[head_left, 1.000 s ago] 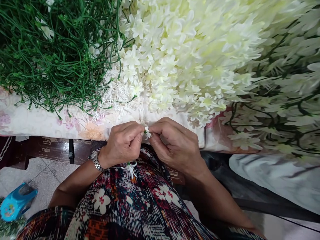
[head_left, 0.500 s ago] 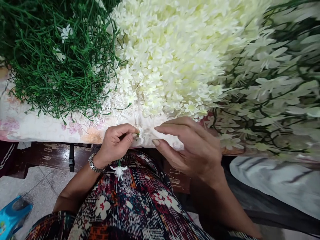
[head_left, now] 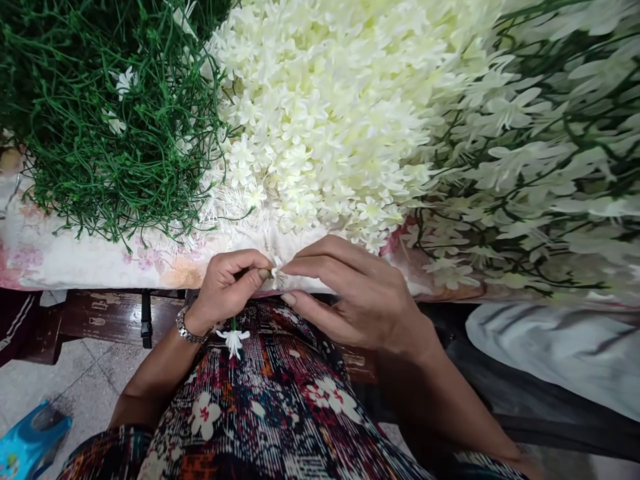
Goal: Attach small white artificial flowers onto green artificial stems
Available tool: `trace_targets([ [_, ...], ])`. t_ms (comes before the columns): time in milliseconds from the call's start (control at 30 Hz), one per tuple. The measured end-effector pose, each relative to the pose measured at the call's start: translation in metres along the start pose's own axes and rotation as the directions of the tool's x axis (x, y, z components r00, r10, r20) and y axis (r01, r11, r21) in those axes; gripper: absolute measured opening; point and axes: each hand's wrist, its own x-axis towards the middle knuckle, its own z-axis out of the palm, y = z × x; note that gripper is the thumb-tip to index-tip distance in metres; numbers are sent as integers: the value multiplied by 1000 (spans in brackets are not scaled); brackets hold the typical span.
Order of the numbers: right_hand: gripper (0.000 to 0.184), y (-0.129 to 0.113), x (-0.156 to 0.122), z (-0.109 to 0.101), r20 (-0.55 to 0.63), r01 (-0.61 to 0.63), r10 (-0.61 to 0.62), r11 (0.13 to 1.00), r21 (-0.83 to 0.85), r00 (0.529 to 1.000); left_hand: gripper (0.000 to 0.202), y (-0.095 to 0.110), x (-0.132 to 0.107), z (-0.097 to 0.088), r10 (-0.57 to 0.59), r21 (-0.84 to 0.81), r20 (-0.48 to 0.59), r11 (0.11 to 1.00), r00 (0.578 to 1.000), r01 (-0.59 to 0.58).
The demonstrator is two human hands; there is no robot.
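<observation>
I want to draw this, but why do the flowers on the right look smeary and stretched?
In the head view, the flower sprays near the right edge are blurred and stretched by the lens; the middle is sharp, so the left hand, right hand and small white flower between them show clearly, under soft, even light.

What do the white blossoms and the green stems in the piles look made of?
White blossoms: likely fabric or soft plastic; matte, cream, identical shapes. Green stems: seemingly moulded plastic; thin, evenly coloured, springy curls. The small flower pinched between left hand and right hand looks alike.
</observation>
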Motion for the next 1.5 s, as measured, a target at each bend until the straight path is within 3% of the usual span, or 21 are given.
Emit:
trace_targets([
  [267, 13, 5, 0, 3, 4, -6, 6, 1000, 30, 1000, 12, 2, 1, -2, 26, 71, 42, 997, 999, -29],
  [500, 11, 6, -5, 13, -101, 80, -97, 984, -160, 990, 12, 0, 1, 0, 30, 96, 7, 995, 1000, -31],
  [667, 10, 6, -5, 15, -54, 89, -102, 974, -207, 993, 12, 1, 1, 1, 49, 170, -1, 984, 999, -48],
  [1100, 11, 12, -4, 24, -36, 4, -6, 999, -49, 999, 15, -1, 3, 2, 67, 297, 2, 953, 998, -65],
  [1500, 11, 12, -5, 28, -32, 35, -38, 994, -102, 999, 14, -2, 4, 2, 113, 367, 11, 924, 993, -110],
])
